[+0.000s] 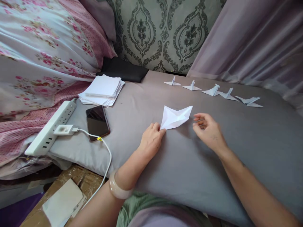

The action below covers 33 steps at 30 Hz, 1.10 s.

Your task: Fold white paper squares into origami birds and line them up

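A partly folded sheet of white paper [176, 117] lies creased on the grey cloth, its two upper corners lifted. My left hand [152, 138] pinches its lower left corner between thumb and fingers. To the right of the paper, a small gap away, my right hand [208, 130] is held with curled fingers and the thumb apart from them, nothing between them. Beyond, several folded white paper birds stand in a row, from one at the back [172, 82] to one at the far right [250, 101].
A stack of white paper [103, 90] sits at the back left, near a black folder-like item [123, 70]. Closer to me are a phone [97, 122] and a white power strip [50, 127] with a charger [64, 130]. Its white cable [110, 154] runs past my left forearm.
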### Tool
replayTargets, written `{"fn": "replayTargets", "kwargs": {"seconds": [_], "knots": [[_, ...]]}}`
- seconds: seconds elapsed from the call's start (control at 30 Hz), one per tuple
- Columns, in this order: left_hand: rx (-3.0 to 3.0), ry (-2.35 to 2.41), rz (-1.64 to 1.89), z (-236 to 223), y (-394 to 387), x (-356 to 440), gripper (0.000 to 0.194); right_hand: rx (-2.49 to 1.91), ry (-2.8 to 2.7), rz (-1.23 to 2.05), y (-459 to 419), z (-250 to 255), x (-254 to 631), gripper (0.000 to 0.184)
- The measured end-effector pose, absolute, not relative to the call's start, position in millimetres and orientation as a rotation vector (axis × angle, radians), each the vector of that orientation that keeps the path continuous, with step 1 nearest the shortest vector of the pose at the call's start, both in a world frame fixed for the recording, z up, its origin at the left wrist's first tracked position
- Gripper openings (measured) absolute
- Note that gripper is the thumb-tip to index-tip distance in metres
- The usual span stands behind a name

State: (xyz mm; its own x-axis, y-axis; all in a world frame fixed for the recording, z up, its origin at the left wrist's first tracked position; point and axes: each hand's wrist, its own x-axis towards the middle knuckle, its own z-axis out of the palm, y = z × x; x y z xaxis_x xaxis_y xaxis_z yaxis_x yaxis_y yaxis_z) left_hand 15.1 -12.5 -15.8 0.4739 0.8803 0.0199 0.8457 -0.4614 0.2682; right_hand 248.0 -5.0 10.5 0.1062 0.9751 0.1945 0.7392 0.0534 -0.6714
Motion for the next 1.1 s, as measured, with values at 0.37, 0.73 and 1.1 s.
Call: {"fn": "replayTargets", "kwargs": {"seconds": [0.37,0.73,1.1], "knots": [[2.52,1.49,0.342,-20.7,-14.7,13.1,0.038,-1.626,-2.189,0.047,-10.8,1.1,193.1,0.028],[2.237,1.365,0.723,-32.5,-5.9,4.8,0.037,-1.418,-2.463,0.193,-5.7,-5.7,178.7,0.029],[1.958,1.543,0.751,-22.7,-1.8,4.9,0.011,-1.449,-2.324,0.363,-0.1,-11.3,179.2,0.023]]}}
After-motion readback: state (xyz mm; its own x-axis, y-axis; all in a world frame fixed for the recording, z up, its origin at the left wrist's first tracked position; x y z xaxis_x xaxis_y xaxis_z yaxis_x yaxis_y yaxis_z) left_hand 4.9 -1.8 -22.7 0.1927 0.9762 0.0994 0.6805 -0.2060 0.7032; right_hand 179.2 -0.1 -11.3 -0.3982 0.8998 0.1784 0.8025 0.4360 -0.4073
